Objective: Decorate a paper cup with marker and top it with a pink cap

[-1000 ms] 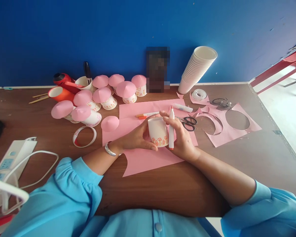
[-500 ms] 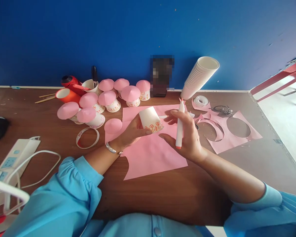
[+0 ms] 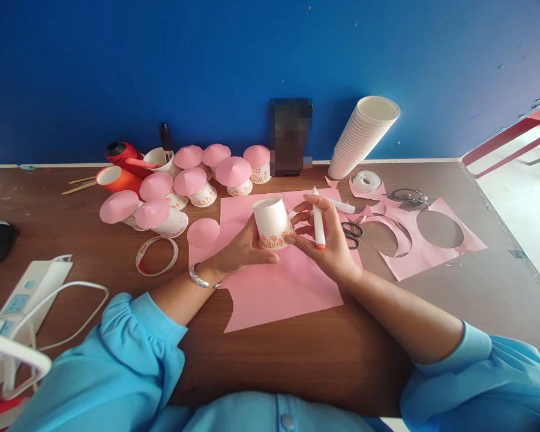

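Observation:
Upside down over the pink sheet (image 3: 279, 291), a white paper cup (image 3: 271, 217) shows orange and red flowers drawn around its lower edge. My left hand (image 3: 240, 249) is closed around the cup's left side, its thumb stretched out below the drawings. A white marker (image 3: 318, 219) with a red end is tucked between the fingers of my right hand (image 3: 333, 249). That hand's thumb and fingertips also touch the cup's right side. Beyond it lie black-handled scissors (image 3: 351, 233) and another white marker (image 3: 341, 206), both partly hidden.
Several decorated cups with pink cone roofs (image 3: 234, 172) stand at the back left, near an orange cup (image 3: 117, 180). A loose pink cone (image 3: 203, 232) lies closer. A tall cup stack (image 3: 364, 135) leans on the wall. Paper offcuts (image 3: 396, 258) lie right, a power strip (image 3: 27, 294) left.
The cup has turned more upright. My right hand has come in to the left, and its thumb and fingertips now touch the cup while it keeps the marker.

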Demonstrator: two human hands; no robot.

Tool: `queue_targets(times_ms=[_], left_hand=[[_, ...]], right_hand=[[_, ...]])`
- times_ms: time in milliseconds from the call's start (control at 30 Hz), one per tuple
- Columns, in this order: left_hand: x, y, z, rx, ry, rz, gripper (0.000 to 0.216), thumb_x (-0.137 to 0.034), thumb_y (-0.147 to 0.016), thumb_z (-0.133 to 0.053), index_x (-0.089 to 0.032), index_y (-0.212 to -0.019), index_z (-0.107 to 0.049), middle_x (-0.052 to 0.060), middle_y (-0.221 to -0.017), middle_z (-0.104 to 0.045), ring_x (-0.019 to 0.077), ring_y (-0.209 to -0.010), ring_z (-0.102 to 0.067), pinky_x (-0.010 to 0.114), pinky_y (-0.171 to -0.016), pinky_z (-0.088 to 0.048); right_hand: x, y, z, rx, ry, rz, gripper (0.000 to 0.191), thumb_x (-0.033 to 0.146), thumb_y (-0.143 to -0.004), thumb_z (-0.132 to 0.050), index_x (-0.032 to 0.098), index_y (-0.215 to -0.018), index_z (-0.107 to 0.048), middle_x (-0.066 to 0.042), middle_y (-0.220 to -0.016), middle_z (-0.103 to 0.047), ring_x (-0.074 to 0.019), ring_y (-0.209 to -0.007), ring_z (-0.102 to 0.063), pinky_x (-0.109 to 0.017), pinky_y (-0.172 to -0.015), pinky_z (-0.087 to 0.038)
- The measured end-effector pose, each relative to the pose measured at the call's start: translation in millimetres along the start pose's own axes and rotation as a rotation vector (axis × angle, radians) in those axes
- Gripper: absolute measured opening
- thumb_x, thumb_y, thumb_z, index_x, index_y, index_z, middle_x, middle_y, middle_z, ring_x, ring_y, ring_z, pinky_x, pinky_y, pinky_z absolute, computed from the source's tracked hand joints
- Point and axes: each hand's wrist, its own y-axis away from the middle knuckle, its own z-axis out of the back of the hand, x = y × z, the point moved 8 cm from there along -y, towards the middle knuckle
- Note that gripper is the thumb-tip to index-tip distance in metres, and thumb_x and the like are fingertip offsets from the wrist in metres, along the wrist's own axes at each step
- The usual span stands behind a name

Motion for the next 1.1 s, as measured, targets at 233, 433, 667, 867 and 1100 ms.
queue_targets(times_ms=[233, 433, 667, 867, 1100], left_hand=[[-0.8, 3.3, 10.3, -0.126, -0.109, 0.003, 0.06, -0.039, -0.086, -0.086, -0.024, -0.136, -0.056, 0.012, -0.137, -0.067, 0.0343, -0.132, -0.063, 0.054, -0.11, -0.052], [-1.3, 3.5, 8.6, -0.117, -0.076, 0.038, 0.078, -0.037, -0.082, -0.089, -0.031, -0.147, -0.047, 0.013, -0.147, -0.061, 0.034, -0.133, -0.062, 0.054, -0.109, -0.054], [3.2, 0.5, 3.9, -0.016, 0.101, -0.007, 0.078, -0.043, -0.08, -0.09, -0.031, -0.148, -0.053, 0.013, -0.156, -0.055, 0.0359, -0.135, -0.061, 0.049, -0.106, -0.054], [-2.2, 2.4, 6.3, -0.067, 0.035, 0.031, 0.066, -0.045, -0.08, -0.09, -0.026, -0.136, -0.059, 0.009, -0.133, -0.066, 0.0299, -0.12, -0.063, 0.042, -0.098, -0.053], [-2.2, -0.4, 5.2, -0.068, -0.008, 0.06, 0.075, -0.048, -0.076, -0.092, -0.025, -0.138, -0.057, 0.009, -0.124, -0.063, 0.0274, -0.112, -0.059, 0.037, -0.088, -0.053]], right_hand=[[14.9, 1.0, 12.7, -0.061, 0.111, 0.112, 0.045, 0.047, -0.099, -0.072, 0.033, -0.138, -0.054, -0.005, -0.115, -0.065, -0.0202, -0.097, -0.068, -0.04, -0.083, -0.067], [20.2, -0.5, 16.4, -0.038, 0.12, 0.177, 0.049, 0.044, -0.096, -0.076, 0.034, -0.139, -0.053, -0.005, -0.12, -0.065, -0.0213, -0.102, -0.07, -0.04, -0.085, -0.066], [24.6, 2.0, 6.9, 0.02, 0.233, 0.246, 0.052, 0.043, -0.098, -0.073, 0.037, -0.145, -0.052, -0.007, -0.128, -0.066, -0.0242, -0.107, -0.068, -0.045, -0.088, -0.064], [42.7, 5.3, 29.0, -0.126, 0.296, 0.344, 0.04, 0.054, -0.108, -0.051, 0.038, -0.141, -0.065, -0.003, -0.087, -0.067, -0.0245, -0.085, -0.064, -0.05, -0.087, -0.058], [23.8, -4.1, 30.1, -0.155, -0.218, 0.027, 0.021, 0.046, -0.099, -0.069, 0.025, -0.102, -0.074, 0.0, -0.076, -0.067, -0.0161, -0.066, -0.064, -0.033, -0.061, -0.054]])
